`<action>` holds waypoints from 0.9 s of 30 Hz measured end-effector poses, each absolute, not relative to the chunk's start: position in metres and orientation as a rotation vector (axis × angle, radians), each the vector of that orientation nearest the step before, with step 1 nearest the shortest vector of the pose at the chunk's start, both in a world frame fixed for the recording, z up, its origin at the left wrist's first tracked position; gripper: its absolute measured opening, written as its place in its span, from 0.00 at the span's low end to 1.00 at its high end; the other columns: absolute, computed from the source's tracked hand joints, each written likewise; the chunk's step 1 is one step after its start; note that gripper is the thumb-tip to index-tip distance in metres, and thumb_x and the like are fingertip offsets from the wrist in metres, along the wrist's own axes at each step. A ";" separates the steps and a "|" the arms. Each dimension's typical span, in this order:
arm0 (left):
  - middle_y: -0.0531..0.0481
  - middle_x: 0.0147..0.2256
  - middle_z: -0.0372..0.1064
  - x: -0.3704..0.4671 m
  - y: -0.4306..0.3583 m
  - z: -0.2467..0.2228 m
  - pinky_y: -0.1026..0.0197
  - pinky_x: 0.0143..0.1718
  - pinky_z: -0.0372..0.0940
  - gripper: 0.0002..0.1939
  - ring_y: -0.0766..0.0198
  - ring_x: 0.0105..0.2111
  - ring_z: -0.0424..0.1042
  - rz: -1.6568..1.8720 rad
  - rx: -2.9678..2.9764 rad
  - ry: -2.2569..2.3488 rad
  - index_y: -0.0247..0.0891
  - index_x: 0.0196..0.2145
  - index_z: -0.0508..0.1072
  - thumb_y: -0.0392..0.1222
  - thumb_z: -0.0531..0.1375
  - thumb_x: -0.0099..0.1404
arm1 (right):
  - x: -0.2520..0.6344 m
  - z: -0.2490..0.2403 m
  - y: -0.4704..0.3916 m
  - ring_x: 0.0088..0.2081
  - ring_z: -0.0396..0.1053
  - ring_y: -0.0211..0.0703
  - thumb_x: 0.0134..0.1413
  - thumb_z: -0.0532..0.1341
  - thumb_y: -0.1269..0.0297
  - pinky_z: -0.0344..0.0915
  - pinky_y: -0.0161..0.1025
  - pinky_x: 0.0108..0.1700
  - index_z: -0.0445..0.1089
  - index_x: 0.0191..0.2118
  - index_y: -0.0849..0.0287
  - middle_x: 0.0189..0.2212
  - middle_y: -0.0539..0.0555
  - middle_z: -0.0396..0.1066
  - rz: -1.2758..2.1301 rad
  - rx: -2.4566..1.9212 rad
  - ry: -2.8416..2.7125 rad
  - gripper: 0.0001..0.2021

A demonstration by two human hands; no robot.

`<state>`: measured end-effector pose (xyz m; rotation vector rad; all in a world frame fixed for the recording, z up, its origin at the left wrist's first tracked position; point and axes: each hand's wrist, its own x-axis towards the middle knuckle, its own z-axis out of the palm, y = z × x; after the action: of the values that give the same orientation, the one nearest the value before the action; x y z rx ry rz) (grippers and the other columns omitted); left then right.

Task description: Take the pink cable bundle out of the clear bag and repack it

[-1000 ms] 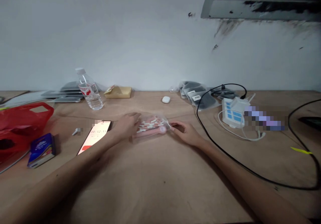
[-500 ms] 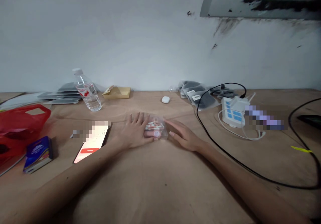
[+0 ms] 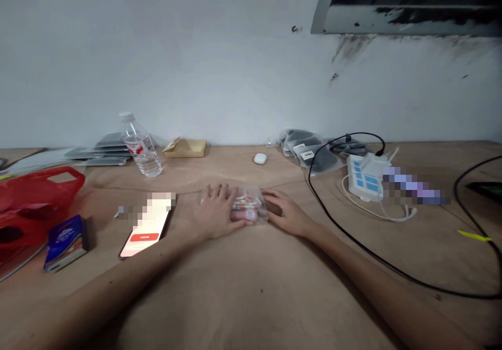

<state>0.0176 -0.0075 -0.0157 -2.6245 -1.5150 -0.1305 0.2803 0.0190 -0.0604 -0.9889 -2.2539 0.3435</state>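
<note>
A clear plastic bag (image 3: 248,203) with several small pink and white items inside lies on the table in the middle of the head view. My left hand (image 3: 217,211) rests flat over the bag's left part, its fingers spread and its thumb along the near edge. At the bag's right edge is my right hand (image 3: 288,214), fingers bent loosely and apart from the thumb, with nothing visible held in it. The bag's left part is partly hidden under my left hand.
Left on the table (image 3: 204,297) are a lit phone (image 3: 149,229), a blue packet (image 3: 66,241), a red bag (image 3: 35,203) and a water bottle (image 3: 143,148). A white case (image 3: 260,158) sits behind the bag. A power strip (image 3: 364,177) and black cable (image 3: 353,235) lie right.
My right hand has come to the bag's right edge, its fingers more bent. My left hand stays on the bag. The whole view has shifted slightly.
</note>
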 end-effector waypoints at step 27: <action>0.30 0.67 0.51 0.016 -0.007 -0.013 0.33 0.65 0.43 0.46 0.36 0.67 0.49 -0.117 -2.670 -1.529 0.35 0.67 0.56 0.71 0.52 0.64 | 0.319 -0.059 0.039 0.57 0.67 0.57 0.62 0.57 0.58 0.60 0.58 0.61 0.75 0.40 0.57 0.52 0.63 0.70 0.277 -1.274 -2.050 0.11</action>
<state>0.0159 -0.0066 -0.0126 -2.6705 -1.5293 -0.1169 0.3188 0.0386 -0.0586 -1.2739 -2.0505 0.2775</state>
